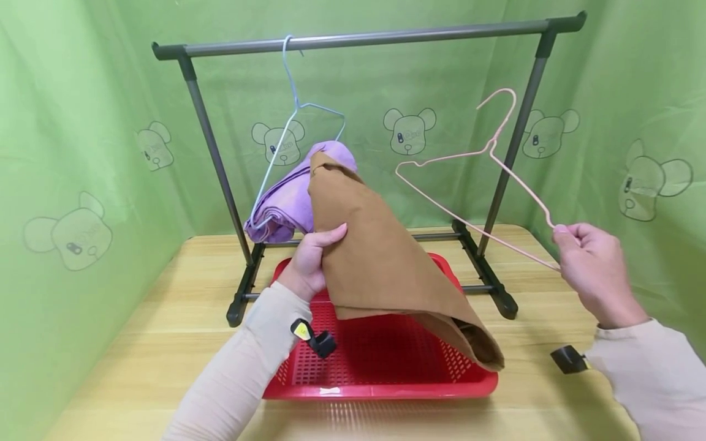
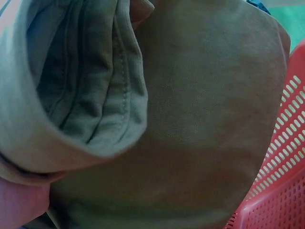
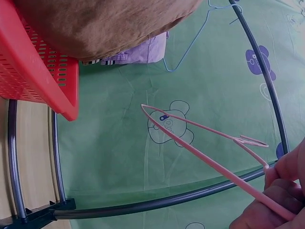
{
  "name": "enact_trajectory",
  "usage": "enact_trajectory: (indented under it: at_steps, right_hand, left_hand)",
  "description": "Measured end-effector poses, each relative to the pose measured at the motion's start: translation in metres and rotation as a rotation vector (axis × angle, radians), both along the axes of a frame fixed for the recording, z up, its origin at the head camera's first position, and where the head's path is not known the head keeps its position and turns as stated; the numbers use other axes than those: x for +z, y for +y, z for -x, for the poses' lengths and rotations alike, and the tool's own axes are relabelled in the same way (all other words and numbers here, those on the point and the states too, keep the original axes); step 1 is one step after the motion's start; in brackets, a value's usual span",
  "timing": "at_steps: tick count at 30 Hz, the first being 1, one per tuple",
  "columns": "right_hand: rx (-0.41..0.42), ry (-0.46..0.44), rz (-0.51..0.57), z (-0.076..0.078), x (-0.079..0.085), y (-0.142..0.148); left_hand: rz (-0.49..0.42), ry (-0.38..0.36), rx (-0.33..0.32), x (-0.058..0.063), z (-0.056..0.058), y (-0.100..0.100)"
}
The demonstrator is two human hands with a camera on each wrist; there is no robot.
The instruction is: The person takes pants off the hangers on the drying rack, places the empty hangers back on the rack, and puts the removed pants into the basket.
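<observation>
A brown folded garment (image 1: 380,245) slants over the basket, gripped near its left edge by my left hand (image 1: 309,263). The thumb lies against the cloth and the other fingers are hidden behind it. In the left wrist view, a stitched hem (image 2: 121,90) shows inside the garment's rolled opening. My right hand (image 1: 598,272) pinches one lower corner of a pink wire hanger (image 1: 493,144), whose hook points up and left. On the rack, a purple garment (image 1: 289,196) is draped over the lower bar of a blue hanger (image 1: 296,105), partly behind the brown cloth.
A red perforated basket (image 1: 380,392) stands on the wooden table (image 1: 182,343) under the brown garment. Behind it rises a dark clothes rack (image 1: 397,40) with splayed feet. Green curtains (image 1: 66,153) with bear prints enclose the sides and back.
</observation>
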State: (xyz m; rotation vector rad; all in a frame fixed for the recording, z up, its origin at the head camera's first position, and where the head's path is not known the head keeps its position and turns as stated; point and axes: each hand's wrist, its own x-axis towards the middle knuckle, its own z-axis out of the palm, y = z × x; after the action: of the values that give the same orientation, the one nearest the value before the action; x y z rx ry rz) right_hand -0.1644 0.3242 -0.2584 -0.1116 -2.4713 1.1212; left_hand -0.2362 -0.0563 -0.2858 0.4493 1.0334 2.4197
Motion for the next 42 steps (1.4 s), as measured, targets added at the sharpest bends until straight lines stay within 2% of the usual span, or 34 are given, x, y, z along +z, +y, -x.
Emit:
enact_trajectory:
  at_steps: [4,10,27,34,42]
  right_hand:
    - [0.0,-0.006,-0.009,0.0,0.0,-0.001]
    - [0.01,-0.023,-0.031,0.0,0.0,-0.002]
    - [0.02,-0.018,-0.017,0.001,0.002,-0.003]
    - [0.019,-0.005,-0.005,0.001,0.001,-0.002]
    - [0.004,-0.011,-0.017,0.0,0.0,-0.002]
  left_hand:
    - [0.002,-0.016,-0.018,-0.001,-0.002,-0.002]
    - [0.053,-0.046,-0.023,0.001,-0.006,-0.005]
    - [0.087,-0.122,0.002,-0.004,-0.01,-0.012]
    - [0.113,-0.125,0.024,-0.004,-0.011,-0.015]
    - [0.12,-0.147,0.011,-0.005,-0.014,-0.017]
